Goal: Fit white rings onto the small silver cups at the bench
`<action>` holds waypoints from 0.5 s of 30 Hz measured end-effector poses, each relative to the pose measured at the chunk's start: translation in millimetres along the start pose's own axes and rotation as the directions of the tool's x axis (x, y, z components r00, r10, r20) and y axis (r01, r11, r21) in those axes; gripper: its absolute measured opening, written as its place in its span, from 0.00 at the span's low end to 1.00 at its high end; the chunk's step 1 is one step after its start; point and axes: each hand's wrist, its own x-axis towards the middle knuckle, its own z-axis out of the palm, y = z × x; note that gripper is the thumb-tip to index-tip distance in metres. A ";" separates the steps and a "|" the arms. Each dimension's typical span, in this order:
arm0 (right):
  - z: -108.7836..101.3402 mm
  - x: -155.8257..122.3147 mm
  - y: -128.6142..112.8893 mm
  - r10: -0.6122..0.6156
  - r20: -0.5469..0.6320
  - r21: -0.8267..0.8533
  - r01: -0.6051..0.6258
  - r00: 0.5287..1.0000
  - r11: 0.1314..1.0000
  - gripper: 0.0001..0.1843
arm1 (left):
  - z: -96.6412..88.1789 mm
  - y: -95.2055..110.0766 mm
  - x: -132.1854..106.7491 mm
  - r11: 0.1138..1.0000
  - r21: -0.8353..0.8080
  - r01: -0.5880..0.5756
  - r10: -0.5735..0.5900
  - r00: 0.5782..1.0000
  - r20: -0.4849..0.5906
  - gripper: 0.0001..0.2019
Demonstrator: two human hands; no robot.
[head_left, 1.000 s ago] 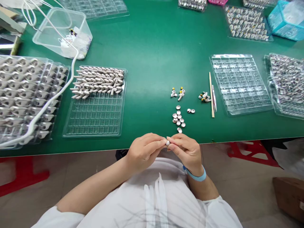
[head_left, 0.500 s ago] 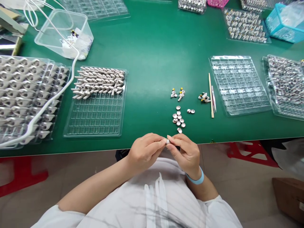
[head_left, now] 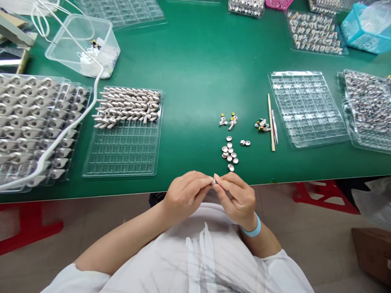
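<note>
Head view: at the lower centre of the frame, the left hand and right hand pinch 1 small, pale, smooth part, fingertips nearly together. Support it squarely; apply light, even pressure near the table edge. Above: round, shallow, metallic-looking caps. Left of centre: clear, ribbed plastic tray.

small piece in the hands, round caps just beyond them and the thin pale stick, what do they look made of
Small piece: plastic or metal, hard to tell; a smooth pale surface shows, mostly covered.
Round caps: metal or metallic-coated plastic, judging by their silvery sheen.
Stick: probably wood or bamboo, from its matt, straw-yellow look.
</note>
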 end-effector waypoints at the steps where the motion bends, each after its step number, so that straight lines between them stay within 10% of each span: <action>1: 0.4 0.2 0.1 -0.002 0.004 -0.005 0.002 1.000 1.000 0.17 | 0.1 0.0 -0.2 1.000 0.004 0.013 -0.013 1.000 0.008 0.10; 15: -1.7 6.2 -3.1 0.171 0.071 0.056 -0.175 0.983 0.983 0.13 | 1.1 -3.8 -0.7 0.998 -0.015 -0.056 0.056 0.998 0.026 0.16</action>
